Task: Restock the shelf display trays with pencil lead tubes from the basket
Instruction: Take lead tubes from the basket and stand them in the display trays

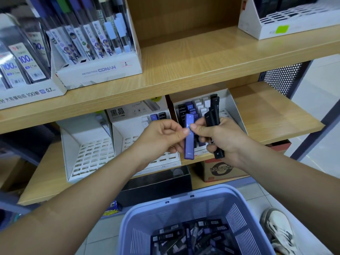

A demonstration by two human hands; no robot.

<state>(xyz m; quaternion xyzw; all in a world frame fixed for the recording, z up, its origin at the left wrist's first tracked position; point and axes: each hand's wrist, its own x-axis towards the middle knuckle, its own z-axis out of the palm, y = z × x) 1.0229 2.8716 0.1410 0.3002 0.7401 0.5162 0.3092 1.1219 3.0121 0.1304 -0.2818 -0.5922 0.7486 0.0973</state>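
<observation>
A purple lead tube (189,142) stands upright between my hands, in front of the lower shelf. My left hand (161,137) pinches it near the top, and the thumb of my right hand (219,137) touches the same spot. My right hand also grips a bundle of black lead tubes (213,115). Behind them a white display tray (232,107) holds black, purple and white tubes. To its left stand a partly filled tray (128,137) and a tray with bare slots (90,153). The lilac basket (184,208) below holds several tubes.
The upper wooden shelf (193,59) carries lead boxes at the left and a white tray (287,24) at the right. A cardboard box (222,171) and a black box (156,184) sit under the lower shelf. A white shoe (277,230) stands right of the basket.
</observation>
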